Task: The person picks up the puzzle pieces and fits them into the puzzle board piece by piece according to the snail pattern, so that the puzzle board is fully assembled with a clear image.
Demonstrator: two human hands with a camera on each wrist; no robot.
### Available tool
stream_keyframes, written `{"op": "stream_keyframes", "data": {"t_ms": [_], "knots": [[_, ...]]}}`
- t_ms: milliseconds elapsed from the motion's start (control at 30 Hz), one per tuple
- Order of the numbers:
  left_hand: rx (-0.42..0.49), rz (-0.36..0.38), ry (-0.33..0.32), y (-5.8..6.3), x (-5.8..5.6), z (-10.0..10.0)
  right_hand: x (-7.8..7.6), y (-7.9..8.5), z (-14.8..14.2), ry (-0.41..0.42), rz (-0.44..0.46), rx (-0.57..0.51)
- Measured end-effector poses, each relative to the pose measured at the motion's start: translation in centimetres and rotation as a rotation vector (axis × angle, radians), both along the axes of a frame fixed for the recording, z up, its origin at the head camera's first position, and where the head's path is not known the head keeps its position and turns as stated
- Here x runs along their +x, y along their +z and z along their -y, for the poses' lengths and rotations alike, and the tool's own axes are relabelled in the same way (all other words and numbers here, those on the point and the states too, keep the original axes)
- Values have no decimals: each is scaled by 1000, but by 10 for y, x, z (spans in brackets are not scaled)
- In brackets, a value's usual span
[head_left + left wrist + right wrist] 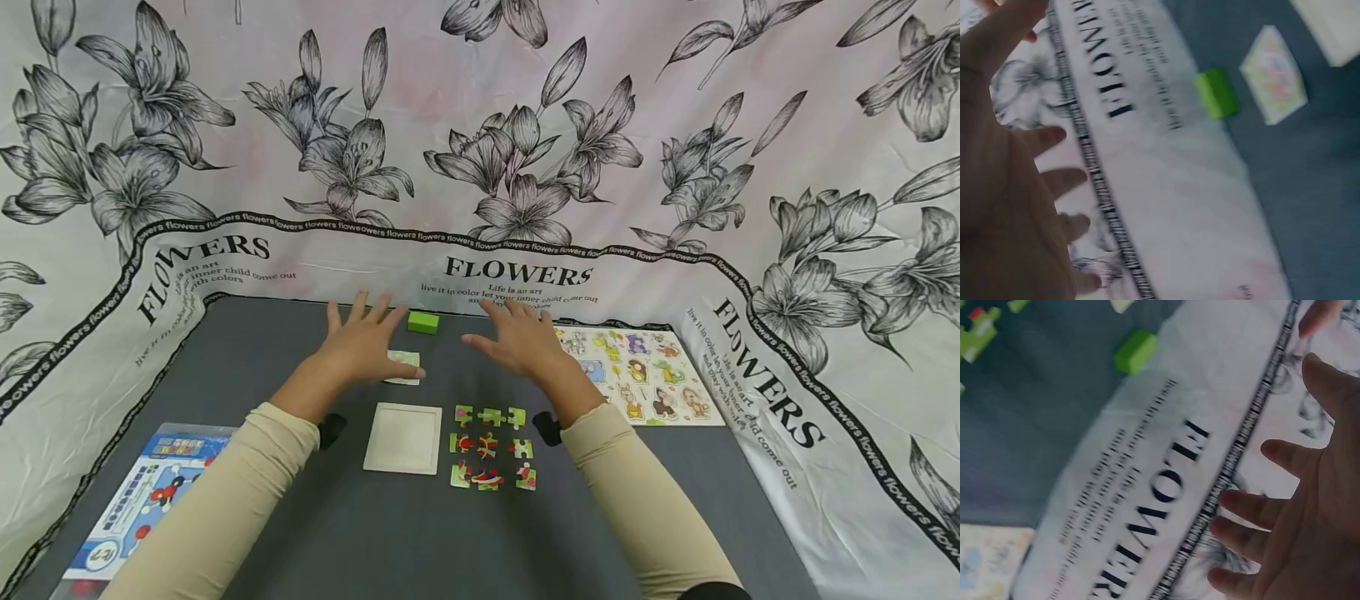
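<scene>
My left hand (360, 342) hovers with fingers spread above the back of the table, holding nothing. Beneath its thumb a small printed card (405, 363) is partly covered. My right hand (521, 337), fingers apart and also holding nothing, hovers near the animal sheet's left edge. Between the hands, at the cloth's edge, sits a green block (423, 322). Nearer to me lie a white square tray (402, 439) with a raised rim and, to its right, several loose green jigsaw pieces (487, 447) in rows, some with red parts.
A sheet of cartoon animals (645, 375) lies at the back right. At the left, a blue and white box (142, 500) is partly hidden by my left sleeve. Flower-printed cloth (517, 283) rises along the grey table's (420, 542) back and sides.
</scene>
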State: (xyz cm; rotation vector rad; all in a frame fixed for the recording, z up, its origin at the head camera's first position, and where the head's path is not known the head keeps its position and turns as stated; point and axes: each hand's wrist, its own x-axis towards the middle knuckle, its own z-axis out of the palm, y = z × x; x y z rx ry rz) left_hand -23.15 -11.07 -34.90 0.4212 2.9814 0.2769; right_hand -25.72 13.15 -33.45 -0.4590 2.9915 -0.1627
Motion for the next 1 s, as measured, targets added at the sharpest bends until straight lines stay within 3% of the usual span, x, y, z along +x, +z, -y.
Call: {"op": "stream_keyframes", "data": {"t_ms": [133, 267, 367, 500, 700, 1000], "knots": [[-18, 54, -73, -26, 5, 12, -5, -23, -1, 33, 17, -15], [-14, 158, -117, -55, 15, 24, -8, -55, -1, 68, 51, -17], [-14, 229, -154, -78, 23, 31, -6, -79, -1, 101, 84, -7], [7, 261, -211, -104, 32, 34, 0, -105, -3, 156, 114, -12], [21, 251, -232, -118, 36, 37, 2, -124, 0, 208, 79, -47], [61, 199, -233, -128, 41, 40, 9, -134, 4, 253, 64, -26]]}}
